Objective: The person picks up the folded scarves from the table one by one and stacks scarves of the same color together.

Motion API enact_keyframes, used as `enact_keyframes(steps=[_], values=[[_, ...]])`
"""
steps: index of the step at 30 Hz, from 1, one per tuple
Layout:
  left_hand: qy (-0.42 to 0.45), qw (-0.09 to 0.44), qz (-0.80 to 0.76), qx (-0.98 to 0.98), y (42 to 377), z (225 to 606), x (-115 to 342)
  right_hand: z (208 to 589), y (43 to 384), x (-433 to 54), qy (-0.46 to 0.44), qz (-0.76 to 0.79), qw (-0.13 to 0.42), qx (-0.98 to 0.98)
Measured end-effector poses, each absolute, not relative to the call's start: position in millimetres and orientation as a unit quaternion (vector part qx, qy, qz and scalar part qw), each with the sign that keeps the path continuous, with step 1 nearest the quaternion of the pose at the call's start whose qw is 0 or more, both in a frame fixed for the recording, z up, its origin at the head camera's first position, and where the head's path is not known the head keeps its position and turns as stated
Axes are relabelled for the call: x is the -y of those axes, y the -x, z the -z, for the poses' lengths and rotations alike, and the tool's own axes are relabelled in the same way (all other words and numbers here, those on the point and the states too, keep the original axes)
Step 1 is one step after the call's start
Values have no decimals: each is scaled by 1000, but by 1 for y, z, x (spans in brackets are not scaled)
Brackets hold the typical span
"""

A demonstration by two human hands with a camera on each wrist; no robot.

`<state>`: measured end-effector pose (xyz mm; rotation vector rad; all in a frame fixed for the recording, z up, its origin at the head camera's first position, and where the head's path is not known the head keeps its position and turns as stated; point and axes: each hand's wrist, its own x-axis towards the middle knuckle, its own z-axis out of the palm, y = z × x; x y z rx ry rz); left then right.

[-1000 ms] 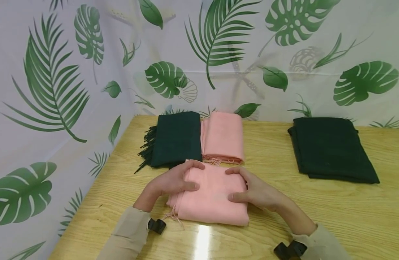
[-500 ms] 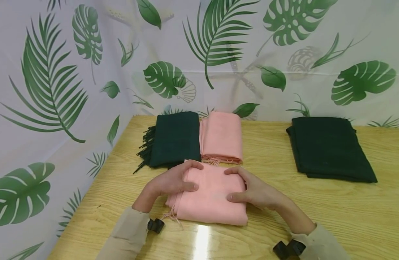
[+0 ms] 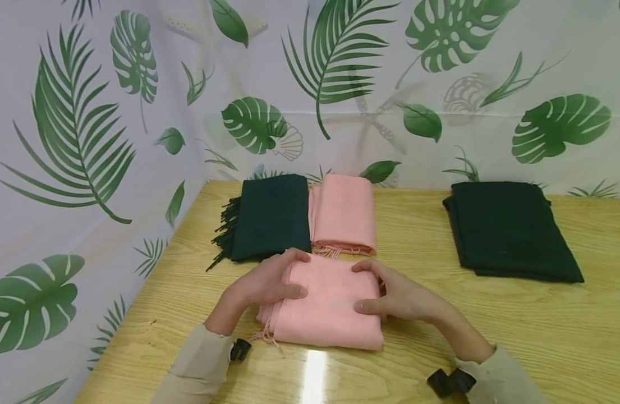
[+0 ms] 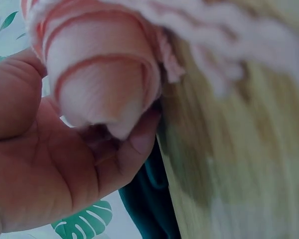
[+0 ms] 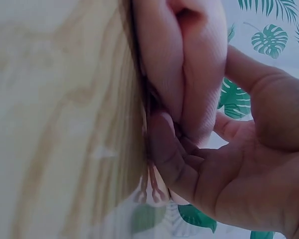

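A folded pink scarf (image 3: 335,320), fringed at its lower left corner, lies on the wooden table in front of me. My left hand (image 3: 266,279) grips its left side, thumb on top; in the left wrist view, curled fingers (image 4: 142,137) reach under the rolled layers. On the opposite side my right hand (image 3: 403,294) holds the folded edge, its thumb also on the upper face. The right wrist view shows fingers (image 5: 164,139) tucked between the fold and the tabletop. Parts of both hands' fingers are hidden by the cloth.
Behind the held scarf lie a dark green fringed scarf (image 3: 271,216) and a second folded pink scarf (image 3: 345,210), side by side. Another folded dark green cloth (image 3: 514,230) rests at the right. A leaf-printed sheet (image 3: 370,73) hangs along the table's back and left.
My fingertips sit slightly farther apart on the pink scarf than before. The head view has drifted a little; the scarves stay in place on the table.
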<state>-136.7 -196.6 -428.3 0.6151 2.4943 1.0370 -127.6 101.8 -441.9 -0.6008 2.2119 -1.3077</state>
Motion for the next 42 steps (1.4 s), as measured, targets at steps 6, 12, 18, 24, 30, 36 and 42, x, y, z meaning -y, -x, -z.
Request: enact_keyframes(steps=[6,12,18,24,30,36,42], values=[[-213,183,-366,-887,137,429,196,442,129,-103,227,470,247,-817],[-212,182,-362,-890,138,427,195,441,130,-104,231,464,245,-819],[-214,182,-359,-890,139,427,196,441,131,-104,230,464,248,-818],[-214,185,-357,-890,140,427,197,440,132,-104,228,462,257,-817],[-217,186,-354,-890,139,426,198,442,133,-104,231,461,255,-818],[-218,191,-345,-893,139,425,197,441,132,-106,234,462,264,-814],[-229,197,-324,-896,139,422,196,438,130,-108,244,453,264,-816]])
